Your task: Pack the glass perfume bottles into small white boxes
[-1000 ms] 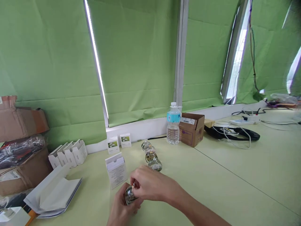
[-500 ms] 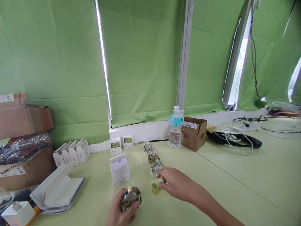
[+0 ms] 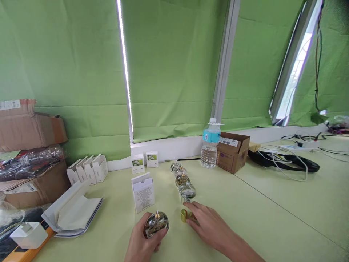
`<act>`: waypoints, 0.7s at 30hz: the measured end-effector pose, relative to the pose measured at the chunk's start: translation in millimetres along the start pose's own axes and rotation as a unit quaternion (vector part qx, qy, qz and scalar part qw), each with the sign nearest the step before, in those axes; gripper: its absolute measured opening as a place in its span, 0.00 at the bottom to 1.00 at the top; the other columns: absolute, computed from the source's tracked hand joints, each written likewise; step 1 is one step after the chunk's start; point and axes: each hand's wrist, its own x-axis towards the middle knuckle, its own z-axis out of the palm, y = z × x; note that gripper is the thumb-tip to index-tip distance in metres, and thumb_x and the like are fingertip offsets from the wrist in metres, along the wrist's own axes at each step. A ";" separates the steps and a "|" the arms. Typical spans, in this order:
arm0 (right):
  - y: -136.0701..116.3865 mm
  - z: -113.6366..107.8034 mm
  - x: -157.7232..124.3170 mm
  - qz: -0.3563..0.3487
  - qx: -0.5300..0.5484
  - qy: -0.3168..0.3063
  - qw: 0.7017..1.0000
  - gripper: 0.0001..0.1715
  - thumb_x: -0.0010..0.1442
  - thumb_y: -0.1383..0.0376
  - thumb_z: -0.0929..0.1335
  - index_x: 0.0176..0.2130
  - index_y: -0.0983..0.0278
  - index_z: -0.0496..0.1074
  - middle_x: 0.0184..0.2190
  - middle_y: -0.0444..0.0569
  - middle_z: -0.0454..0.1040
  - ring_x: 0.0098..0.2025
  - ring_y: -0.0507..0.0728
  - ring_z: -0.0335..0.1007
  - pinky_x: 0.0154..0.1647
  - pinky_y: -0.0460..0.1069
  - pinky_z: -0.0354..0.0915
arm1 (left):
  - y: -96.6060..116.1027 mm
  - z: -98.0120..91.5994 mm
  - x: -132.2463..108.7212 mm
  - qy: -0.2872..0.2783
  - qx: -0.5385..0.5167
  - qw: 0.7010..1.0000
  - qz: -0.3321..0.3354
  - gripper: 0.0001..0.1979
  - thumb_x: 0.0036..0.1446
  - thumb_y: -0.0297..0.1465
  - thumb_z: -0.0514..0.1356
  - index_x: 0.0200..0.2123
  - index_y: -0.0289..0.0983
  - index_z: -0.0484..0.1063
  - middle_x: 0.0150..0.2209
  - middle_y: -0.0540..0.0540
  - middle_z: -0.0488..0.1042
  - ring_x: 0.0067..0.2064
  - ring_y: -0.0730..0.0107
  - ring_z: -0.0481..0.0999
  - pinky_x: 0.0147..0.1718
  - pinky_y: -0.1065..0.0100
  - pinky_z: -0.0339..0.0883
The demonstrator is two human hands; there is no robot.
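On my feed: pale green desk (image 3: 253, 211) under everything; upright white carton (image 3: 143, 193) just left of row of round glass perfume bottles (image 3: 182, 181); left hand (image 3: 140, 242) near desk edge, fingers wrapped round clear glass perfume bottle with gold neck (image 3: 156, 225); right hand (image 3: 211, 227) just below row, fingers (image 3: 195, 210) spread wide, touching cylindrical gold cap (image 3: 183, 215), not gripping it.

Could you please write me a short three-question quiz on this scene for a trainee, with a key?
1. Short answer: what does the left hand hold?
2. True or false: the gold cap is right next to the right hand.
3. Multiple choice: what stands right beside the small cardboard box? A. the plastic water bottle; B. the white carton.

Key: 1. A round glass perfume bottle. 2. True. 3. A.
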 end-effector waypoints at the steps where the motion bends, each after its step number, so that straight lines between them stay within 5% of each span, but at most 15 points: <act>1: -0.3 2.3 0.5 -0.001 -0.002 0.001 1.000 0.16 0.63 0.63 0.61 0.50 0.59 0.68 0.45 0.52 0.74 0.48 0.64 0.70 0.44 0.53 0.61 | -1.3 -0.3 0.5 -0.001 0.001 1.000 0.000 0.25 0.38 0.50 0.69 0.29 0.36 0.68 0.18 0.55 0.64 0.18 0.77 0.64 0.15 0.76 0.59; 13: 7.9 21.0 2.9 0.000 -0.017 0.034 0.999 0.10 0.64 0.66 0.60 0.40 0.61 0.70 0.39 0.49 0.73 0.41 0.62 0.71 0.38 0.52 0.60 | -10.9 -2.5 3.7 -0.015 0.019 1.000 0.005 0.28 0.37 0.53 0.68 0.31 0.37 0.67 0.20 0.55 0.65 0.18 0.79 0.62 0.15 0.76 0.58; 21: 11.6 28.8 6.7 -0.012 -0.032 0.036 0.999 0.19 0.69 0.67 0.55 0.35 0.63 0.71 0.37 0.51 0.73 0.38 0.61 0.72 0.37 0.52 0.60 | -9.2 -1.9 2.7 -0.021 0.024 0.999 0.019 0.27 0.38 0.53 0.68 0.30 0.37 0.66 0.18 0.56 0.64 0.17 0.79 0.62 0.15 0.76 0.57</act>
